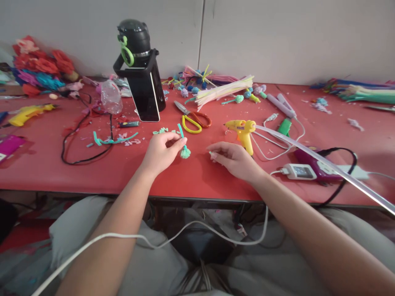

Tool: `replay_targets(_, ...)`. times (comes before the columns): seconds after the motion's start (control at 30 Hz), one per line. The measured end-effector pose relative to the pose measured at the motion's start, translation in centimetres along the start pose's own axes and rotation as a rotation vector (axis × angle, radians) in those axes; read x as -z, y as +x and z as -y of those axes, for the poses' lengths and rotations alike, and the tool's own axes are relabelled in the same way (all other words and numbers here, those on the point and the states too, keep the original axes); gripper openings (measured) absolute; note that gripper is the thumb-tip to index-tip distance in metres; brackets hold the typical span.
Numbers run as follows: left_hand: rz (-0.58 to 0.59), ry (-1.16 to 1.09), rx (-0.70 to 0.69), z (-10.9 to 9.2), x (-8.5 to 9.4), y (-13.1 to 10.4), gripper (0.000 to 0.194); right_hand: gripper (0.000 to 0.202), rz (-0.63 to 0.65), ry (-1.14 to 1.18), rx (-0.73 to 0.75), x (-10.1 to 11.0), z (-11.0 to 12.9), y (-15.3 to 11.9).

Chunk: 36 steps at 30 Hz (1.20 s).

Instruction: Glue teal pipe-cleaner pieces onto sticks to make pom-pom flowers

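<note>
My left hand point(163, 152) pinches the teal stem of a small green fuzzy flower point(185, 152), whose head hangs down just over the red table point(182, 181). To the right, my right hand point(230, 158) has thumb and fingertips closed on a tiny pale green piece point(211, 154). The two hands are apart. Small green pieces point(163, 130) lie beyond my left hand. Scissors point(193, 119) with yellow and orange handles rest behind the flower. A yellow glue gun point(243, 130) with a long clear stick stands just beyond my right hand.
A black bottle point(135, 45) stands at the back, with a dark phone-like panel point(144, 96) before it. Pipe cleaners point(225, 90) lie behind the scissors. On the right are a purple power strip point(321, 166) and a lilac tool point(281, 105). A white cable crosses my lap.
</note>
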State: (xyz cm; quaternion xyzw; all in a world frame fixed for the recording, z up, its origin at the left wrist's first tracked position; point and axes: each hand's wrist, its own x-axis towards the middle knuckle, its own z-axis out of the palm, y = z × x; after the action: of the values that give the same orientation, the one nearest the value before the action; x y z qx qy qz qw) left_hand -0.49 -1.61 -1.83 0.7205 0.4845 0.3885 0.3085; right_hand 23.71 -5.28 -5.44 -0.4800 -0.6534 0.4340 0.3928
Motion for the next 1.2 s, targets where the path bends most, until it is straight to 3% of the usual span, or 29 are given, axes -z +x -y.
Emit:
replay_targets(0.43,0.001,0.018,-0.005,-0.18,0.07,-0.02,0.031,0.021,0.011,0.028,-0.006,-0.05,0.14,-0.1)
replay_targets(0.97,-0.001,0.015,-0.005,-0.09,0.0,-0.09,0.029,0.022,-0.143,-0.082,0.026,-0.38,0.03,-0.07)
replay_targets(1.2,0.0,0.018,0.003,0.01,-0.06,-0.07,0.028,0.015,-0.116,-0.114,0.051,-0.49,0.08,-0.05)
